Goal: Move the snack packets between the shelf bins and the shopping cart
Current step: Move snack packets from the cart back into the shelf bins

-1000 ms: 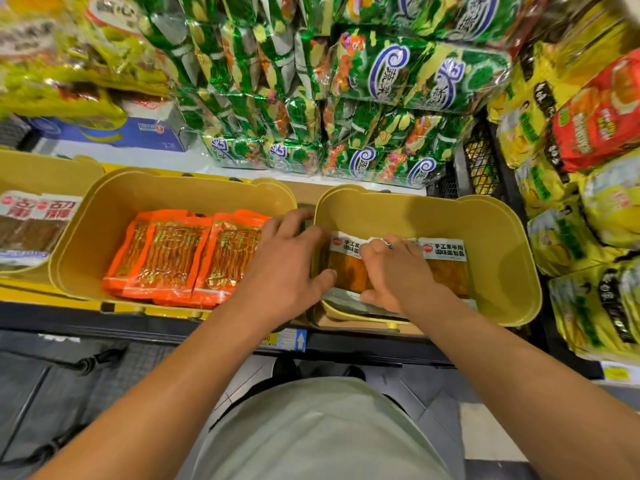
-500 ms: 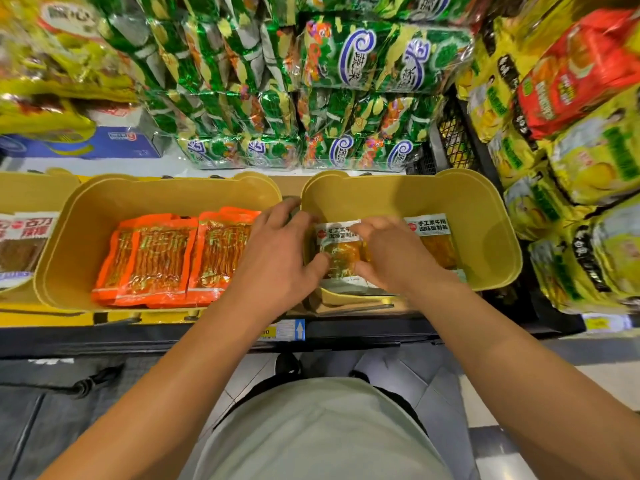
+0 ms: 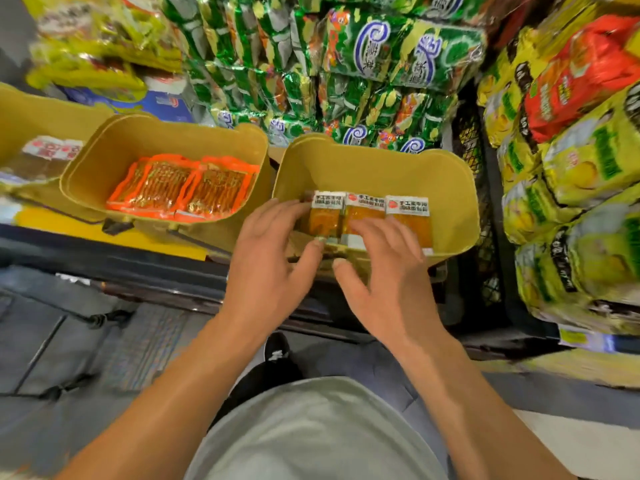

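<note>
Three small packets with clear fronts showing orange-yellow contents lie side by side in the right-hand yellow bin point(image 3: 446, 188) on the shelf. Each carries a white header label with a red round logo and rows of dark Chinese characters, too blurred to read with certainty. The left packet point(image 3: 325, 216), the middle packet point(image 3: 363, 213) and the right packet point(image 3: 410, 216) touch edge to edge, near the bin's front wall.

The left hand point(image 3: 266, 258) reaches over the front rim, fingers fairly straight and spread, fingertips at the left packet's edge, thumb near its lower corner; it grips nothing. The right hand point(image 3: 384, 271) lies likewise, fingers stretched flat over the lower part of the middle and right packets, thumb splayed toward the left hand, clasping nothing.

The neighbouring yellow bin point(image 3: 104, 150) holds orange-bordered packets point(image 3: 183, 185) lying flat. Further left, a third bin point(image 3: 20, 112) holds packets with red-and-white labels point(image 3: 52, 148), lettering unreadable.

Behind the bins are stacked green bags point(image 3: 398, 53) bearing a large blue-and-white swirled character. To the right hang yellow-green bags point(image 3: 588, 168) and a red bag point(image 3: 581, 77).
</note>
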Demonstrator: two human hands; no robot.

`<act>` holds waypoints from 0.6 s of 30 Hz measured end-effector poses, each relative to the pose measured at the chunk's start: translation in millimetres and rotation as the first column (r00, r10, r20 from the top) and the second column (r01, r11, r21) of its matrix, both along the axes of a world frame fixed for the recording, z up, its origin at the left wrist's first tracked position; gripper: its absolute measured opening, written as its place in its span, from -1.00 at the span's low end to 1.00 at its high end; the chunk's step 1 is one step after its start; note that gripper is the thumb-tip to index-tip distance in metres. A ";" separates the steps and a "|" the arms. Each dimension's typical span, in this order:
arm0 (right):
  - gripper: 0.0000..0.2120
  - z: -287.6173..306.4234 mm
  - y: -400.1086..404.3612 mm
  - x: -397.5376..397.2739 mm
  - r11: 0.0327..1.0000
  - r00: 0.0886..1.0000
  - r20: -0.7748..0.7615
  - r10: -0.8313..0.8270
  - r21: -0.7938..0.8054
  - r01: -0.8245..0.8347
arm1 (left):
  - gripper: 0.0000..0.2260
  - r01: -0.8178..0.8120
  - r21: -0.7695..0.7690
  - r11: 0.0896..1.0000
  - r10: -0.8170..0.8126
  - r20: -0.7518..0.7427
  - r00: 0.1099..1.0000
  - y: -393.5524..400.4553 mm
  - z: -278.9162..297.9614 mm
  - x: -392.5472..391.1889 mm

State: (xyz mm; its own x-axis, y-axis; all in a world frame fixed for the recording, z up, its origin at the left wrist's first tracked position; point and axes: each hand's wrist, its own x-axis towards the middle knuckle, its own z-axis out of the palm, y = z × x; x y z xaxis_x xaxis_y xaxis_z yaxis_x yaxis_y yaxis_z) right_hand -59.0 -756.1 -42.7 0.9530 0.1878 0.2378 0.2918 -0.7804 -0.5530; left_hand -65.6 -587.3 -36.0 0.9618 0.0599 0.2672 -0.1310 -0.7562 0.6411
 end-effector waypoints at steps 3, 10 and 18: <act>-0.47 0.3 -1.1 -22.7 0.997 0.997 -0.058 0.055 0.062 -0.052 | -0.61 -0.148 -0.107 0.983 0.150 0.013 0.989 -9.2 -5.9 -38.4; -0.48 -15.1 29.5 -67.3 0.920 0.895 -0.226 0.384 0.176 -0.351 | -0.62 -0.491 -0.086 0.867 0.485 -0.085 0.870 5.7 -22.2 -132.0; -0.41 -26.8 127.7 -116.3 0.704 0.646 -0.281 0.709 0.239 -0.669 | -0.61 -0.811 -0.111 0.574 0.804 -0.114 0.584 54.0 -21.9 -230.3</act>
